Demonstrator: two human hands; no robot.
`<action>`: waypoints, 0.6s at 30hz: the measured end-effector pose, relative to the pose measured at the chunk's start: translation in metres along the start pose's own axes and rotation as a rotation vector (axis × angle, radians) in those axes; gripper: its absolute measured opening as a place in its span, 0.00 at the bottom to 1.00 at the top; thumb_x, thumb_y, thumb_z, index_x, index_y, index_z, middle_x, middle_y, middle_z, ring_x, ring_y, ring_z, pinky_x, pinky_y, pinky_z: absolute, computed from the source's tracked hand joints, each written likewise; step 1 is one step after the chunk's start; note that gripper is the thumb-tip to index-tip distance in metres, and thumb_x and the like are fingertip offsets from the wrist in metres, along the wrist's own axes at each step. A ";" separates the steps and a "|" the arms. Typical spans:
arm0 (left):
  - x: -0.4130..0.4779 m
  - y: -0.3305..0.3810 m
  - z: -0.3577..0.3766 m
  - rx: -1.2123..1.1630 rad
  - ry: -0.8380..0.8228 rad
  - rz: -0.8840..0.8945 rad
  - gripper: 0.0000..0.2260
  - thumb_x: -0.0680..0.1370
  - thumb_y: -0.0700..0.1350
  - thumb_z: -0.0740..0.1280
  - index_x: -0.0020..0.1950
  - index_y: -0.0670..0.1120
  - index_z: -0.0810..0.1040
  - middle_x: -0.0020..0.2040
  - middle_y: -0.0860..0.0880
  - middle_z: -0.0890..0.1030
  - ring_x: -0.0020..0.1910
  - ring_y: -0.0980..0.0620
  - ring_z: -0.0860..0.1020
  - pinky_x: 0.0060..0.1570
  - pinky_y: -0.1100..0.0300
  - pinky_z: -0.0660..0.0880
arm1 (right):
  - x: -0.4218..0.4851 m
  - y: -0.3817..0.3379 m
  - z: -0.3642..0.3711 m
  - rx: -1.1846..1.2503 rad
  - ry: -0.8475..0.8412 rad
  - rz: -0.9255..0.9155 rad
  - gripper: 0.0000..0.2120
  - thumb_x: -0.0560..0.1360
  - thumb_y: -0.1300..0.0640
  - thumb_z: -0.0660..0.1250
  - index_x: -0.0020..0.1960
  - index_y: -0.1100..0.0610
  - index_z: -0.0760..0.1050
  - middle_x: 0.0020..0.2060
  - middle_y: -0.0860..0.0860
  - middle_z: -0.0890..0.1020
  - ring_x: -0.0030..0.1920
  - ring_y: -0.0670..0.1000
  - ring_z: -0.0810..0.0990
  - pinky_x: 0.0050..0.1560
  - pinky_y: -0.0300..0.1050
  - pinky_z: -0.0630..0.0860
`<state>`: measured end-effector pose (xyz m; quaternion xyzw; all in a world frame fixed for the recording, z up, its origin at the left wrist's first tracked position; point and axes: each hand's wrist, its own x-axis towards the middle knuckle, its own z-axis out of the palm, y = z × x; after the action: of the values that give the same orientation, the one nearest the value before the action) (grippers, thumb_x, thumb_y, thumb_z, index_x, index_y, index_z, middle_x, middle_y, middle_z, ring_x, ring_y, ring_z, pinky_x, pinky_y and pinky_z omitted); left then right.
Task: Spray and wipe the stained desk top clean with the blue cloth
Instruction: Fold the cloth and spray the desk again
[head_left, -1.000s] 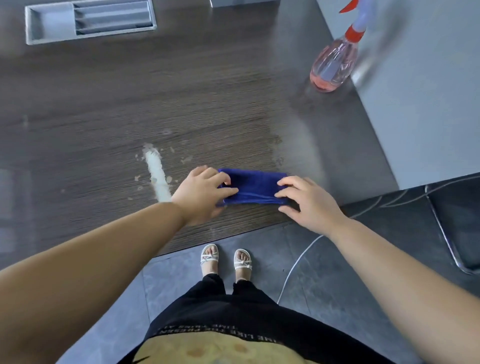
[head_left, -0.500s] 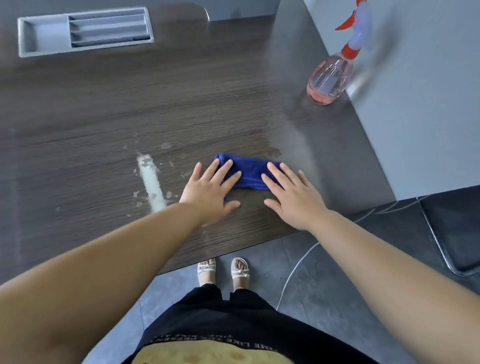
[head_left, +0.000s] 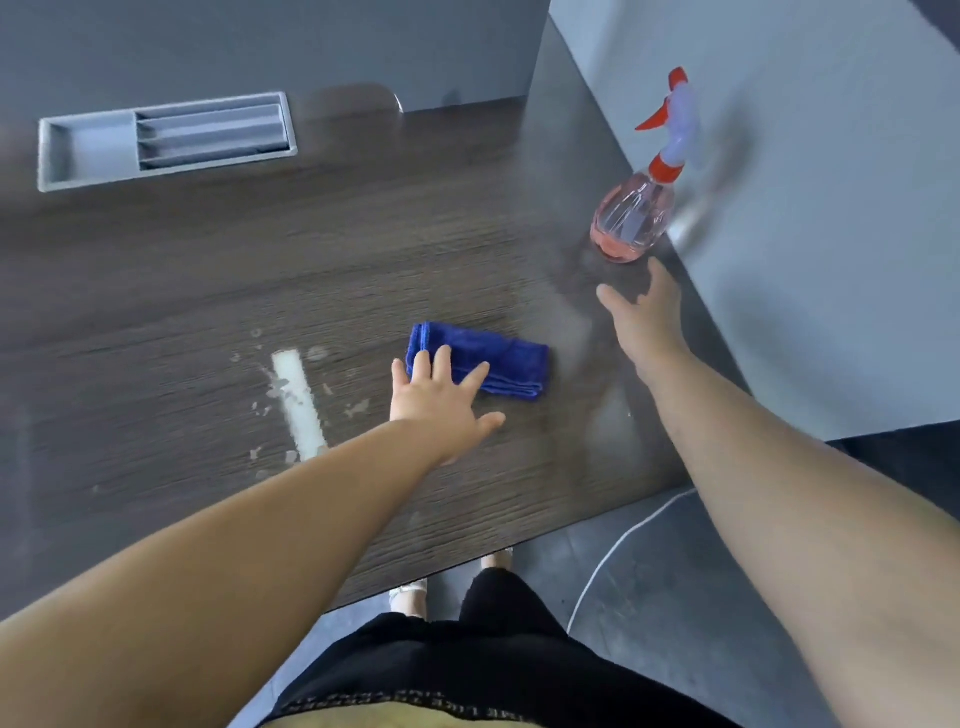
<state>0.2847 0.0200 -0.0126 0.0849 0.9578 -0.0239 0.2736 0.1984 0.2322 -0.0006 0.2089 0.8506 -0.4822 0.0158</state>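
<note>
At the far right corner of the desk, close against the wall, stands a clear pink plastic spray bottle (head_left: 631, 218) with a red collar, a red trigger and a pale lilac head; it is upright, and a shallow pool of pink liquid sits in its rounded bottom. Toward the far left a grey rectangular tray (head_left: 166, 140) is sunk into the surface, split into a squarish compartment on the left and long narrow slots on the right. The right hand (head_left: 644, 317) is stretched out flat toward the bottle, fingers straight and slightly apart, holding nothing; its fingertips lie just beside the bottle's base, and motion blur hides whether they touch it. The folded blue microfibre cloth (head_left: 498, 358) lies flat on the desk nearer the front edge, between the two arms. The left hand (head_left: 441, 405) rests on its near left part with fingers straight and spread, the fingertips on the fabric and the thumb out on bare wood. Just left of that hand a pale whitish streak of stain (head_left: 296, 400) runs front to back, with small flecks scattered round it. The dark wood-grain desk top (head_left: 208, 286) shows a hazy sheen between cloth and bottle. A plain grey wall (head_left: 831, 208) bounds the desk on the right, and beyond the front edge is a dark grey tiled floor (head_left: 675, 597) with a thin white cable (head_left: 623, 545) curving across it.
</note>
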 end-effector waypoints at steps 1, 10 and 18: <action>0.002 0.003 -0.002 -0.012 -0.026 -0.017 0.32 0.76 0.68 0.47 0.77 0.57 0.43 0.77 0.42 0.46 0.75 0.39 0.46 0.72 0.40 0.44 | 0.016 -0.007 -0.005 0.067 0.040 -0.018 0.37 0.70 0.50 0.72 0.74 0.56 0.60 0.68 0.51 0.68 0.63 0.49 0.71 0.60 0.44 0.70; 0.033 -0.003 -0.026 -0.032 0.017 -0.065 0.30 0.76 0.69 0.47 0.74 0.58 0.55 0.78 0.47 0.47 0.77 0.44 0.42 0.70 0.33 0.41 | 0.107 -0.035 -0.019 -0.005 0.046 -0.113 0.26 0.71 0.50 0.70 0.65 0.56 0.68 0.60 0.50 0.76 0.60 0.52 0.75 0.60 0.44 0.71; 0.051 0.019 -0.029 -0.109 0.135 -0.223 0.30 0.75 0.67 0.55 0.72 0.51 0.61 0.76 0.50 0.55 0.76 0.45 0.47 0.70 0.33 0.44 | 0.116 -0.032 -0.038 -0.056 0.046 -0.267 0.28 0.64 0.45 0.74 0.58 0.56 0.70 0.54 0.47 0.74 0.54 0.47 0.75 0.53 0.42 0.73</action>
<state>0.2304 0.0488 -0.0144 -0.0358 0.9774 0.0039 0.2083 0.0879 0.2890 0.0192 0.1043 0.8841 -0.4513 -0.0621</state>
